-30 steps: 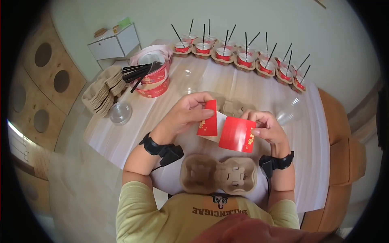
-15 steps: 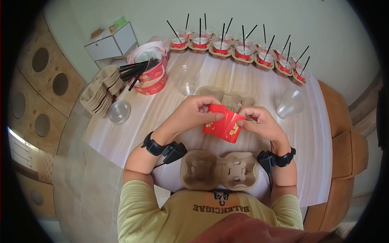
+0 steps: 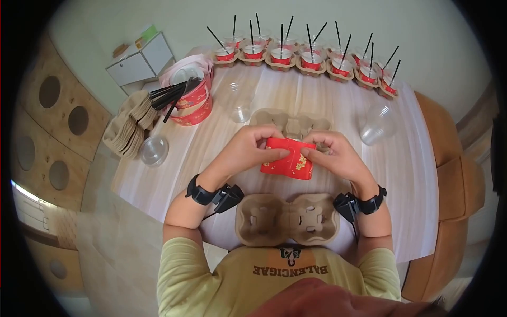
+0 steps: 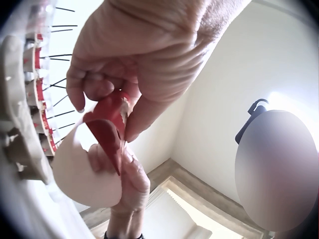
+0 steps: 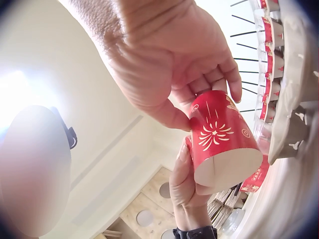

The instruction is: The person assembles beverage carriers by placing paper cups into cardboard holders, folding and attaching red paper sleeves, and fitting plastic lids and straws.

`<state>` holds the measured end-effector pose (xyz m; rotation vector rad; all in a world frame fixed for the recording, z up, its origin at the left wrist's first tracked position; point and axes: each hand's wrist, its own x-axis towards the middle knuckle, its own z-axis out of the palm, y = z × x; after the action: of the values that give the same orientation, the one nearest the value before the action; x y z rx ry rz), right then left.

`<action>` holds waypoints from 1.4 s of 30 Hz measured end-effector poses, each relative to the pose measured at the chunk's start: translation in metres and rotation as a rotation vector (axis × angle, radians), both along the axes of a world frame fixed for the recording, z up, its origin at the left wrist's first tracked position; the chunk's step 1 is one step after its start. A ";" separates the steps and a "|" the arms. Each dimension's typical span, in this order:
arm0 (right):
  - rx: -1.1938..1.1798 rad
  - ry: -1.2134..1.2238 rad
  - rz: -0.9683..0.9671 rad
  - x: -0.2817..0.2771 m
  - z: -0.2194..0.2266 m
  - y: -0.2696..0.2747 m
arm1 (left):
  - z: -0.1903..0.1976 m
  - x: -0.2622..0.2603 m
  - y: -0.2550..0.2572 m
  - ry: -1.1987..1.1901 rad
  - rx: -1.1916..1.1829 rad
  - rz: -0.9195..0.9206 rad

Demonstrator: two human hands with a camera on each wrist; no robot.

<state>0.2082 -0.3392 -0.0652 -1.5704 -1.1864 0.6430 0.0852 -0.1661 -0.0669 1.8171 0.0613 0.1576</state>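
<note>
A red paper cup sleeve (image 3: 280, 168) with gold print is held up between both hands over the table. My left hand (image 3: 249, 150) pinches its left end, thumb on the near face. The right hand (image 3: 337, 153) pinches the other end, its thumb close to the left one. Seen from the right wrist, the sleeve (image 5: 219, 132) is curved into a ring with a white inside and a firework print. In the left wrist view the sleeve's white inner side (image 4: 84, 174) faces the camera. Below the hands lies a brown pulp cup carrier (image 3: 288, 219).
Another pulp carrier (image 3: 269, 119) lies beyond the hands. Clear plastic cups (image 3: 377, 125) lie on both sides. At left are stacked carriers (image 3: 124, 132), a clear lid (image 3: 154, 151) and a red bucket (image 3: 193, 113) with black straws. Sleeved cups with straws (image 3: 311, 61) line the back.
The sleeve was stretched open with its white inside showing; the hands have drawn together, bringing its ends over each other. The head view has shifted slightly.
</note>
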 end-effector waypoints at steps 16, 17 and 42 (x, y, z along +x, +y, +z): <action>0.085 -0.289 -0.056 -0.005 -0.002 0.004 | 0.005 -0.002 -0.002 0.017 0.168 0.005; 0.094 -0.292 -0.064 -0.007 0.000 0.004 | 0.005 -0.002 -0.002 0.033 0.161 0.007; 0.129 -0.350 -0.062 -0.007 -0.004 0.008 | 0.007 -0.004 -0.004 0.100 0.184 0.005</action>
<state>0.2010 -0.3316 -0.0693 -1.6441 -1.3995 0.2493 0.0815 -0.1699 -0.0597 2.0081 0.1256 0.0773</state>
